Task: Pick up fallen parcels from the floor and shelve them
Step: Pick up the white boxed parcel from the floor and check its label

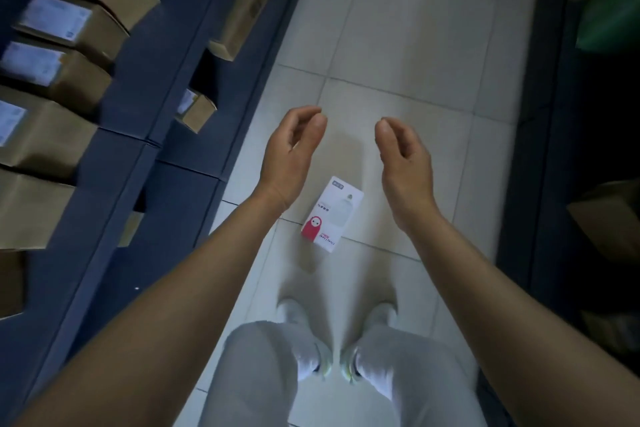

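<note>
A small white parcel [333, 214] with a red cartoon figure printed at its near end lies flat on the pale tiled floor [398, 55], just ahead of my feet. My left hand [292, 154] hovers above and to the left of it, fingers curled but apart, holding nothing. My right hand [405, 163] hovers above and to the right, palm turned inward, also empty. Neither hand touches the parcel. Both forearms reach forward from the bottom corners.
A dark blue shelving unit [138, 135] runs along the left, holding several brown cardboard boxes [83, 28] with white labels. Another dark shelf [540, 149] on the right holds a green item [613, 17] and a brown box [609, 218]. The aisle between them is narrow.
</note>
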`<move>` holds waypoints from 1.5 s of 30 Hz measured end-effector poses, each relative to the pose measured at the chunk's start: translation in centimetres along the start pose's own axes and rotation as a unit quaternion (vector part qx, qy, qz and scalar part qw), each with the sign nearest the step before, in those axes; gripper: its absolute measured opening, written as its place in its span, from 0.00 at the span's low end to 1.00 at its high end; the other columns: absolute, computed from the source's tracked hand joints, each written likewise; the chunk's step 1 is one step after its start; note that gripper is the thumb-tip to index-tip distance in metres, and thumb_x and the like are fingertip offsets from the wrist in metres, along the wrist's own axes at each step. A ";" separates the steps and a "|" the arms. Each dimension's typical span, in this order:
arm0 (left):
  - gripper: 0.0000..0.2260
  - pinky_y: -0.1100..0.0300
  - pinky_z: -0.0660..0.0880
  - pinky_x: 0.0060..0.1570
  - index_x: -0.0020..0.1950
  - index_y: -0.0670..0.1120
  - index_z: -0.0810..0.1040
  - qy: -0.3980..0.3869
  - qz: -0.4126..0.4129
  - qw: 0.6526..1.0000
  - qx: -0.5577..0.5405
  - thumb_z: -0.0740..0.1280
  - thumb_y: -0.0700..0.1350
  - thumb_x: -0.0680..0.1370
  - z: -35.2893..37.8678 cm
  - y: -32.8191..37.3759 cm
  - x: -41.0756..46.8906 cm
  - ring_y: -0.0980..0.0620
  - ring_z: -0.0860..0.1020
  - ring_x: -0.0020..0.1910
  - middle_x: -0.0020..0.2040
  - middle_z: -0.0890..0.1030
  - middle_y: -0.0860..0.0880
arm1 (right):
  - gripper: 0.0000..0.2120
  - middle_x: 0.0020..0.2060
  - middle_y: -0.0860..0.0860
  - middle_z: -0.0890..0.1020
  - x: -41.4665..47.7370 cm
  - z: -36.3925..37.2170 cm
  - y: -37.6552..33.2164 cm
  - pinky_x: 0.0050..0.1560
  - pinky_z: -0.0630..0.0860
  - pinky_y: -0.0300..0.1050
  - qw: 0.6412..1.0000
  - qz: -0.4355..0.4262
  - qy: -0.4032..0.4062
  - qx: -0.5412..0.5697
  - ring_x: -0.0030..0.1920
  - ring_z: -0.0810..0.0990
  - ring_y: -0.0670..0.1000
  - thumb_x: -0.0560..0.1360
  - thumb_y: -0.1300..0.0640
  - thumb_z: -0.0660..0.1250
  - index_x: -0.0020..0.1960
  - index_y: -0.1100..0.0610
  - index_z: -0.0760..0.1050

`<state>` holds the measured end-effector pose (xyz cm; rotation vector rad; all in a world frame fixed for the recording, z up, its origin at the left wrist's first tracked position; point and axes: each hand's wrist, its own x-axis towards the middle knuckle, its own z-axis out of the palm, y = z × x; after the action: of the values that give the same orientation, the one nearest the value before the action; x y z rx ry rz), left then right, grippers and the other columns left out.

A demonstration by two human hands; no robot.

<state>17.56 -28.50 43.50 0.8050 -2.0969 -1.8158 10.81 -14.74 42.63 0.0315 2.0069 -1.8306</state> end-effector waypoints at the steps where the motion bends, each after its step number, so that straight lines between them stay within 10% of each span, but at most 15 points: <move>1: 0.16 0.61 0.73 0.60 0.59 0.48 0.75 -0.005 -0.010 1.000 0.010 0.61 0.55 0.76 0.6 -3.1 0.3 0.49 0.77 0.59 0.55 0.79 0.48 | 0.17 0.60 0.51 0.81 0.6 -0.2 2.9 0.51 0.73 0.25 1.000 0.012 0.003 -0.005 0.56 0.78 0.43 0.79 0.50 0.66 0.65 0.56 0.75; 6: 0.12 0.63 0.72 0.56 0.57 0.51 0.75 -0.026 -0.065 0.997 0.043 0.62 0.55 0.78 3.0 -17.9 1.9 0.56 0.77 0.54 0.51 0.79 0.57 | 0.20 0.62 0.50 0.78 3.8 -0.5 16.9 0.45 0.69 0.19 0.997 0.052 0.032 -0.041 0.57 0.76 0.43 0.79 0.47 0.65 0.68 0.55 0.73; 12: 0.09 0.73 0.69 0.40 0.55 0.55 0.72 -0.052 -0.131 0.983 0.117 0.59 0.58 0.80 5.4 -33.3 3.5 0.72 0.76 0.42 0.49 0.77 0.61 | 0.30 0.71 0.55 0.71 6.7 0.7 31.8 0.57 0.67 0.38 0.987 0.140 0.035 -0.075 0.66 0.73 0.51 0.79 0.45 0.65 0.75 0.59 0.63; 17: 0.28 0.58 0.73 0.51 0.72 0.48 0.66 -0.076 -0.199 0.963 0.163 0.54 0.64 0.79 6.5 -41.4 5.3 0.55 0.77 0.54 0.66 0.74 0.48 | 0.28 0.51 0.46 0.72 9.2 2.4 39.9 0.32 0.69 0.29 0.977 0.204 0.026 -0.059 0.40 0.72 0.37 0.78 0.45 0.66 0.71 0.59 0.64; 23: 0.32 0.41 0.71 0.65 0.74 0.46 0.63 -0.109 -0.227 0.953 0.167 0.52 0.66 0.78 7.6 -45.0 5.9 0.42 0.76 0.62 0.67 0.76 0.42 | 0.30 0.65 0.52 0.74 11.0 2.8 44.4 0.54 0.75 0.50 0.963 0.267 -0.008 -0.030 0.59 0.77 0.55 0.78 0.46 0.66 0.74 0.58 0.60; 27: 0.27 0.42 0.76 0.58 0.64 0.45 0.74 -0.142 -0.222 0.958 0.118 0.53 0.64 0.79 8.4 -44.6 5.7 0.44 0.82 0.51 0.54 0.83 0.44 | 0.29 0.66 0.55 0.77 10.8 3.2 44.4 0.62 0.77 0.60 0.956 0.288 -0.047 0.009 0.60 0.79 0.58 0.79 0.45 0.65 0.74 0.54 0.59; 37: 0.23 0.51 0.79 0.50 0.65 0.50 0.70 -0.072 -0.134 0.987 0.058 0.55 0.64 0.79 8.6 -29.8 7.8 0.51 0.83 0.47 0.52 0.83 0.51 | 0.23 0.49 0.45 0.79 12.5 2.0 28.7 0.31 0.77 0.37 0.986 0.164 -0.002 -0.002 0.43 0.82 0.46 0.78 0.45 0.65 0.68 0.52 0.62; 45: 0.22 0.52 0.79 0.50 0.66 0.52 0.69 -0.043 -0.083 0.995 0.041 0.55 0.64 0.79 5.1 -8.8 5.7 0.53 0.83 0.48 0.53 0.82 0.52 | 0.20 0.55 0.51 0.81 7.8 1.3 8.1 0.46 0.81 0.48 0.996 0.085 0.011 0.010 0.49 0.83 0.50 0.77 0.45 0.67 0.64 0.50 0.66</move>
<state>12.31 -28.03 33.03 0.9641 -2.2315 -1.8881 6.43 -16.95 32.44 0.2235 1.9367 -1.7509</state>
